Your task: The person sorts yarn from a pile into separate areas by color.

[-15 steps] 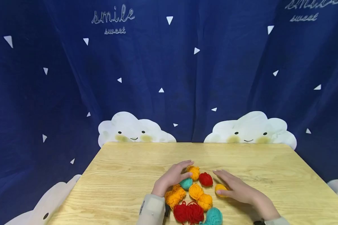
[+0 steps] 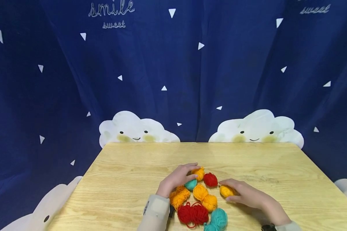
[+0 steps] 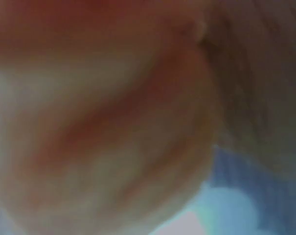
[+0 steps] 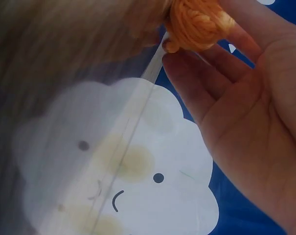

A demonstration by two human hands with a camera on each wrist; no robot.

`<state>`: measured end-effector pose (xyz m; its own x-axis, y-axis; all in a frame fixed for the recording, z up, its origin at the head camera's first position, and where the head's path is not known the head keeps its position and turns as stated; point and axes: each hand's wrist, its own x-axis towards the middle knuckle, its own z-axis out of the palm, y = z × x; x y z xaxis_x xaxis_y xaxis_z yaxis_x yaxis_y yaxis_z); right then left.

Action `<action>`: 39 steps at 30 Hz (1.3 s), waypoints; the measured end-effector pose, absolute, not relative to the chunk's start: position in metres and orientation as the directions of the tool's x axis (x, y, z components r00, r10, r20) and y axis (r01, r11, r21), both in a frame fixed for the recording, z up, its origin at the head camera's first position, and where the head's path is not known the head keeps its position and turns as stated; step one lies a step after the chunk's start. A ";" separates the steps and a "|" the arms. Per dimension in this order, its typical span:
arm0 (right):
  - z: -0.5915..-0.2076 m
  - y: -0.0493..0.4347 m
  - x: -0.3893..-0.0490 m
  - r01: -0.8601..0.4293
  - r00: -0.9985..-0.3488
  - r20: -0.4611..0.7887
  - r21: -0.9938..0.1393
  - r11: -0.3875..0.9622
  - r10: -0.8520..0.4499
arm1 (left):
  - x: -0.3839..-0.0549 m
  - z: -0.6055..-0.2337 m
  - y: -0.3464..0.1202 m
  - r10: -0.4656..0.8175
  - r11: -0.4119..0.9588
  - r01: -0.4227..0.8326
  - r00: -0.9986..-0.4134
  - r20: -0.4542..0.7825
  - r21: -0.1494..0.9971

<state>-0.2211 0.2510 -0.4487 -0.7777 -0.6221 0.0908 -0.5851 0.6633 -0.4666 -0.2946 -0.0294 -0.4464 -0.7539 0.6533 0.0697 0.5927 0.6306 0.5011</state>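
One orange yarn ball (image 2: 200,175) is being held by the left hand (image 2: 177,177), partly closed; the right hand (image 2: 247,193) is pinching a yellow-orange yarn ball (image 2: 226,191) between thumb and fingers. A red yarn ball (image 2: 210,180) is lying between the hands. Nearer, a teal yarn ball (image 2: 190,184), two orange yarn balls (image 2: 209,202) and a red yarn bundle (image 2: 193,214) are crowding the middle. The counter (image 2: 118,183) is extending outward on both sides, its far edge meeting a blue curtain (image 2: 150,57).

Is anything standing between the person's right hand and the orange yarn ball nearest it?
Nothing visible is: the right hand curves around that orange yarn ball, with no other ball between them. The red ball lies farther left, outside the hand.
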 end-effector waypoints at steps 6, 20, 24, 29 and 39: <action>-0.449 0.252 -0.223 -0.640 -0.741 0.133 -0.435 0.633 -0.658 | -0.293 -0.444 -0.030 0.655 0.632 0.594 -0.753 0.066 0.498; -0.448 0.251 -0.226 -0.641 -0.731 0.193 -0.524 0.561 -0.655 | -0.293 -0.443 -0.030 0.656 0.634 0.605 -0.751 0.080 0.481; -0.446 0.251 -0.225 -0.610 -0.755 0.200 -0.562 0.559 -0.625 | -0.292 -0.444 -0.030 0.658 0.636 0.614 -0.748 0.086 0.468; -0.444 0.249 -0.225 -0.567 -0.790 0.206 -0.602 0.562 -0.577 | -0.291 -0.444 -0.030 0.653 0.638 0.610 -0.752 0.091 0.470; -0.446 0.248 -0.230 -0.479 -0.861 0.206 -0.636 0.605 -0.466 | -0.292 -0.445 -0.029 0.640 0.652 0.599 -0.764 0.086 0.464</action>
